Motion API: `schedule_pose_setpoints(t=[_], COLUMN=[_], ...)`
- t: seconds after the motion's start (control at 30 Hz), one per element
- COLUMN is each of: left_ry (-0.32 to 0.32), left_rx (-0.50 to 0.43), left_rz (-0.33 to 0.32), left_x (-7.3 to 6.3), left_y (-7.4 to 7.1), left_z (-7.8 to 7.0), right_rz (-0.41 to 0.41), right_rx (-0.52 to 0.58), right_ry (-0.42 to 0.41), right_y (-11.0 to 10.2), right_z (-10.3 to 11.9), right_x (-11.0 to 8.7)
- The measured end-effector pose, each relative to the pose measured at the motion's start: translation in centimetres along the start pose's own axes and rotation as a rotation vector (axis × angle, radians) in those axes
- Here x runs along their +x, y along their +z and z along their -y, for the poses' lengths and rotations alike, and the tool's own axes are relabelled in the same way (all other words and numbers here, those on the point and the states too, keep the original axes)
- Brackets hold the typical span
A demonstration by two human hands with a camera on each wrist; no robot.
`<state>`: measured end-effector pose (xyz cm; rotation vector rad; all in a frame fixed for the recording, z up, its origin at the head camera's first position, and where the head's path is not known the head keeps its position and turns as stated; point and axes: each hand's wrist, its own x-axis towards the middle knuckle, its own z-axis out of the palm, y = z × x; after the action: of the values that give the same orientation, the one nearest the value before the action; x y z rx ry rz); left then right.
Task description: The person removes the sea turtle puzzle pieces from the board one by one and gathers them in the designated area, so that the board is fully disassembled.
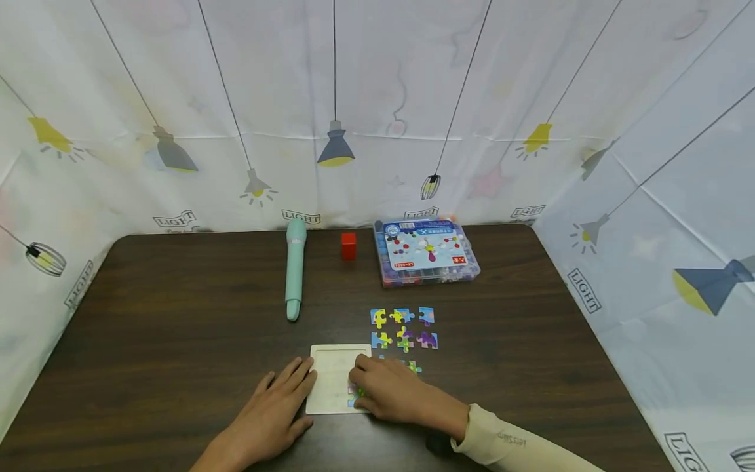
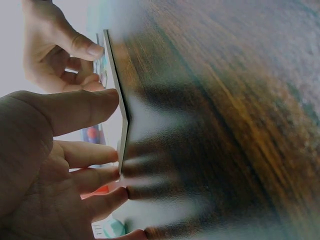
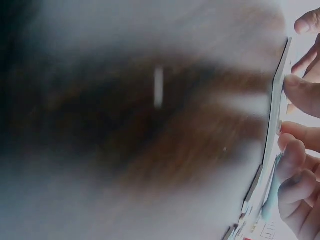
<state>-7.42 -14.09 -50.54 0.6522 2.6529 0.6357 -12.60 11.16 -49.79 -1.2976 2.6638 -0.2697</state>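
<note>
A shallow pale puzzle tray [image 1: 330,380] lies near the front of the table. My left hand [image 1: 274,410] rests flat beside it, fingers spread, with fingertips at the tray's left edge. In the left wrist view the left thumb [image 2: 82,107] also meets the tray edge. My right hand [image 1: 398,393] is over the tray's right side, fingers bent and thumb low, at a few coloured puzzle pieces [image 1: 352,395] lying in it. The right wrist view has the right thumb [image 3: 302,95] and a finger touching the tray. I cannot tell whether they pinch a piece.
Several loose jigsaw pieces [image 1: 404,339] lie in rows behind and right of the tray, some partly hidden by the right hand. Farther back are a mint-green wand-shaped object [image 1: 295,272], a red block [image 1: 348,246] and a clear plastic case [image 1: 427,252]. Printed curtains enclose the table.
</note>
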Motion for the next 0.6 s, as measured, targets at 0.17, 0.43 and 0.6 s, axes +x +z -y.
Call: schedule_pose_setpoints(t=[0.17,0.43,0.6], left_ry=[0.006,0.003,0.009], left_rx=[0.004,0.009,0.012], left_rz=[-0.009,-0.01,-0.018], left_x=[-0.07,-0.1,-0.13], left_y=[0.0,0.03,0.07], left_z=[0.03,-0.01,0.05], right_rz=[-0.006,-0.046,-0.096], right_rx=[0.045,0.107,0.223], right_ry=[0.033,0.032,0.038], right_y=[-0.06,0.28,0.45], right_z=[0.28,0.31,0.32], right_x=[-0.05,-0.02,-0.03])
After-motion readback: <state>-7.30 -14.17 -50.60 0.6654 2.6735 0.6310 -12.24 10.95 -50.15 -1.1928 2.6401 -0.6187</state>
